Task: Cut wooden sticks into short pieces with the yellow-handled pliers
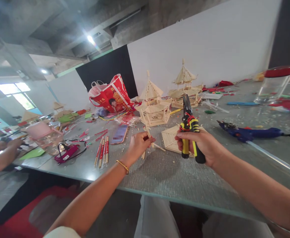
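My left hand (139,145) pinches a thin wooden stick (148,131) above the table. A few loose sticks (159,147) lie under and beside those fingers. In my right hand (203,142) is a pair of pruning shears (189,129) with yellow and black handles, its blades pointing up and away from me. Partly behind the shears, a flat panel of wooden sticks (170,138) rests on the table. Just beyond stands a pavilion model made of sticks (151,105), with a second pavilion model (184,82) farther back.
A blue glue gun (256,133) lies at right, near a clear container with a red lid (275,84). Left are packed chopsticks (102,152), a phone (119,134), a magenta box (67,153) and a red bag (112,94). Another person's hand (13,147) is at far left.
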{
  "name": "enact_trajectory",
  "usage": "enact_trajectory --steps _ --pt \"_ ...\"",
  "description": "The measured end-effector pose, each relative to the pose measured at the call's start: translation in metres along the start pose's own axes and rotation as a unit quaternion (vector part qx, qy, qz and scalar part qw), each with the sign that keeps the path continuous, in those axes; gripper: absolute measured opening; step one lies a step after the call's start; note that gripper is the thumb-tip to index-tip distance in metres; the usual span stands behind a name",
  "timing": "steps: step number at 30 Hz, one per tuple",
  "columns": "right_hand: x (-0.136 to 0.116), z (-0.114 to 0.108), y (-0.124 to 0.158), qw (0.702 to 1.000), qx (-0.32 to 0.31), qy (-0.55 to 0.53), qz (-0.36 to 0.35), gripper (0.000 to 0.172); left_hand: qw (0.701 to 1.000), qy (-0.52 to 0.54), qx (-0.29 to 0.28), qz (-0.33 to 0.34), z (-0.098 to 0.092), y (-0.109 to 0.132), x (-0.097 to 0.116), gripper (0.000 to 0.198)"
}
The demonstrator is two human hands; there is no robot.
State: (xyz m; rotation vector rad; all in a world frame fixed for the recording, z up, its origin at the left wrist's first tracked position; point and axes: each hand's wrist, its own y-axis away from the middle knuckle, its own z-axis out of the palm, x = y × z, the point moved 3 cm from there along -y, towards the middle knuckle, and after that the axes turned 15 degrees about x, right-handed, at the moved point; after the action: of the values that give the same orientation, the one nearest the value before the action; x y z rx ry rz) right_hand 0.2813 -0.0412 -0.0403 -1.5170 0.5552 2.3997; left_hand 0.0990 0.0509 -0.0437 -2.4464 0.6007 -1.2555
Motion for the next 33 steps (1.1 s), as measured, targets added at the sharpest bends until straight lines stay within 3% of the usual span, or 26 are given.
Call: enact_trajectory --steps 7,20,28,33 --pt "0.002 -0.002 -0.001 1.0 0.004 -0.003 0.014 0.012 0.998 0.001 -0.061 -0.017 0.0 0.001 0.01 0.02" --pt "0.004 0.0 0.0 1.0 0.002 0.005 0.027 0.011 0.996 0.018 -0.085 -0.02 0.007 -0.002 -0.006 0.017" --pt "0.005 0.0 0.0 1.0 -0.005 0.015 0.025 0.012 0.991 -0.065 -0.106 0.037 0.004 -0.004 0.013 0.013" --pt "0.005 -0.001 0.0 0.999 -0.001 0.012 0.031 0.014 0.994 -0.045 -0.1 0.024 0.008 -0.006 0.007 0.012"
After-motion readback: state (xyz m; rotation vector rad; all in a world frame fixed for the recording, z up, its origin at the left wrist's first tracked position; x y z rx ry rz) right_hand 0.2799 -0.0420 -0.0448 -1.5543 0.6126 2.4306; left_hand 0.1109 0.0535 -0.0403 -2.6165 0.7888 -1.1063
